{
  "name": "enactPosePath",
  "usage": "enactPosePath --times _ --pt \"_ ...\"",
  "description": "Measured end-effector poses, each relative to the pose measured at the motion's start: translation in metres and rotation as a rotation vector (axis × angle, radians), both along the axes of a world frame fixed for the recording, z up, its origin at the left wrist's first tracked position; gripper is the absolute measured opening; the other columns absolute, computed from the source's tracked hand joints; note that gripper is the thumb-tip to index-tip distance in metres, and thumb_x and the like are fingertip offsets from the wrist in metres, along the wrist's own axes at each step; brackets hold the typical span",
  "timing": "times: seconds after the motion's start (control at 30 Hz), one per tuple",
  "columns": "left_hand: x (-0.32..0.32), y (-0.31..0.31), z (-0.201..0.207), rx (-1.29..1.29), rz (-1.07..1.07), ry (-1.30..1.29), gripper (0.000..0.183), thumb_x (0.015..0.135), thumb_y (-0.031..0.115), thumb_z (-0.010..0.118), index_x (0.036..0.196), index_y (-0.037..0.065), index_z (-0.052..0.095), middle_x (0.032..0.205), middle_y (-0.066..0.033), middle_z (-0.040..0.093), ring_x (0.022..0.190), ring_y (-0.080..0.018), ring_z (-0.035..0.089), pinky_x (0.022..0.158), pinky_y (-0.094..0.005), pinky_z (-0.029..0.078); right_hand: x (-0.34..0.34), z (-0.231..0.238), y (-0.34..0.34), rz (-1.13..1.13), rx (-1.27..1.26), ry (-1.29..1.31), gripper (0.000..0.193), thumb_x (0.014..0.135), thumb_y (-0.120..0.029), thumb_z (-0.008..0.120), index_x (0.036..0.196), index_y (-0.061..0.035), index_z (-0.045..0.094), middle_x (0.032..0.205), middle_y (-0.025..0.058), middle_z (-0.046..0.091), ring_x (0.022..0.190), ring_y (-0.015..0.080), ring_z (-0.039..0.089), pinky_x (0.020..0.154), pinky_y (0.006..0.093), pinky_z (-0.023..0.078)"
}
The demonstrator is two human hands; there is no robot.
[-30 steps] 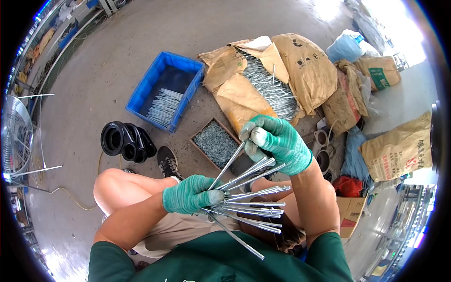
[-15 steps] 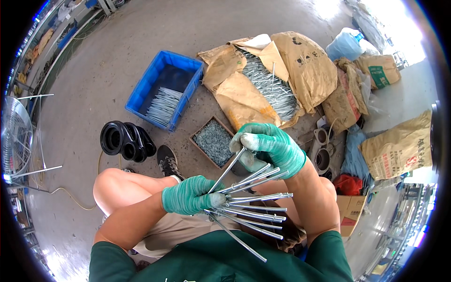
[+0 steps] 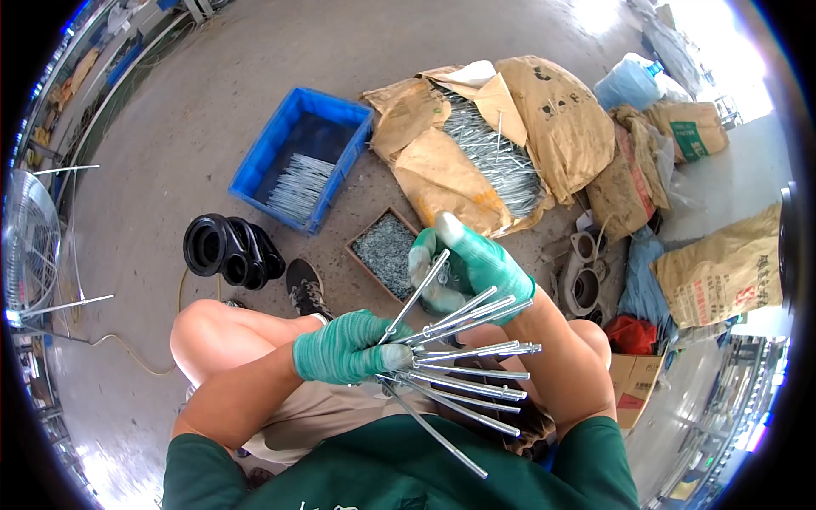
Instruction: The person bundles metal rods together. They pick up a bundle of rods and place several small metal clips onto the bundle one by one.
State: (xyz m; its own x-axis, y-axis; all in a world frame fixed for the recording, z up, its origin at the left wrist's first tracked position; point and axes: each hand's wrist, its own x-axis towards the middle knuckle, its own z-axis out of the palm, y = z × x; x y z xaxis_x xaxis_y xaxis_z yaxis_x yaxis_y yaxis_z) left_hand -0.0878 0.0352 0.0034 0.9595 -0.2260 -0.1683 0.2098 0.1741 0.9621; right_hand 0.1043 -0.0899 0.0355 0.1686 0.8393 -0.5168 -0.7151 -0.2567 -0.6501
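My left hand (image 3: 344, 348), in a green knitted glove with pale fingertips, grips a bundle of thin metal rods (image 3: 476, 370). Their free ends fan out to the right above my lap, and small pieces of metal sit along several of them. My right hand (image 3: 484, 263), gloved alike, is just beyond the top rod's end. Its thumb points up, apart from the loosely curled fingers; whether small pieces lie in the shadowed palm cannot be made out. Beyond it on the floor stands a shallow box of small grey metal parts (image 3: 382, 253).
A blue bin (image 3: 246, 174) with similar rods stands ahead to the left, black ring-shaped parts (image 3: 229, 251) nearer. An opened paper sack (image 3: 442, 170) of rods lies ahead. At right are more sacks (image 3: 714, 280), metal castings (image 3: 582, 272) and a cardboard box (image 3: 636, 387); a fan (image 3: 30, 246) is far left.
My right thumb has lifted away from its fingers, and that hand has drawn off the top rod's end. My left hand still holds the fanned rods, almost in the same place.
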Motion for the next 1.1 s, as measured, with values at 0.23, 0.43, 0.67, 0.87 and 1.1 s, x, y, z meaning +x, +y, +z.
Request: enactPosePath --times 0.23,0.43,0.67,0.87,1.1 --pt "-0.003 -0.007 -0.005 -0.087 -0.005 -0.054 0.022 0.100 0.020 0.057 0.106 0.000 0.065 0.076 -0.0007 0.063 0.067 -0.0077 0.054 0.060 -0.0265 0.046 0.021 -0.065 0.014 0.012 -0.211 -0.348 0.038 0.099 -0.040 0.055 0.080 -0.0082 0.060 0.069 0.0039 0.062 0.050 0.0093 0.053 0.042 0.0234 0.041" --pt "-0.003 -0.016 -0.014 -0.118 -0.019 -0.095 0.023 0.100 0.028 0.058 0.101 0.005 0.064 0.070 -0.0036 0.059 0.063 -0.0125 0.053 0.060 -0.0304 0.045 0.016 -0.122 0.025 0.187 -0.181 -0.591 0.045 0.100 -0.032 0.059 0.126 0.0050 0.056 0.102 0.0016 0.063 0.092 0.0076 0.054 0.081 0.0209 0.046" --pt "-0.013 -0.007 -0.014 -0.250 0.257 0.054 0.022 0.100 0.026 0.058 0.104 0.005 0.063 0.083 -0.0005 0.062 0.073 -0.0083 0.058 0.064 -0.0264 0.049 0.022 -0.092 0.022 0.181 0.123 -0.160 0.033 0.100 -0.011 0.054 0.131 0.0017 0.052 0.111 0.0086 0.065 0.098 0.0192 0.067 0.082 0.0314 0.057" --pt "0.000 0.000 -0.008 -0.189 0.537 -0.047 0.026 0.098 0.027 0.061 0.112 0.005 0.062 0.088 -0.0010 0.064 0.076 -0.0088 0.061 0.067 -0.0259 0.052 0.029 -0.025 -0.002 0.150 0.464 -0.221 0.058 0.091 -0.013 0.066 0.141 0.0030 0.043 0.130 0.0141 0.060 0.115 0.0227 0.062 0.099 0.0365 0.051" --pt "0.015 -0.006 0.001 -0.205 0.799 -0.101 0.030 0.100 0.032 0.059 0.112 0.005 0.060 0.092 0.0001 0.063 0.077 -0.0060 0.057 0.066 -0.0233 0.049 0.029 0.008 -0.016 0.143 0.527 -0.424 0.093 0.079 -0.020 0.079 0.151 0.0039 0.025 0.140 0.0116 0.052 0.127 0.0216 0.051 0.108 0.0375 0.039"
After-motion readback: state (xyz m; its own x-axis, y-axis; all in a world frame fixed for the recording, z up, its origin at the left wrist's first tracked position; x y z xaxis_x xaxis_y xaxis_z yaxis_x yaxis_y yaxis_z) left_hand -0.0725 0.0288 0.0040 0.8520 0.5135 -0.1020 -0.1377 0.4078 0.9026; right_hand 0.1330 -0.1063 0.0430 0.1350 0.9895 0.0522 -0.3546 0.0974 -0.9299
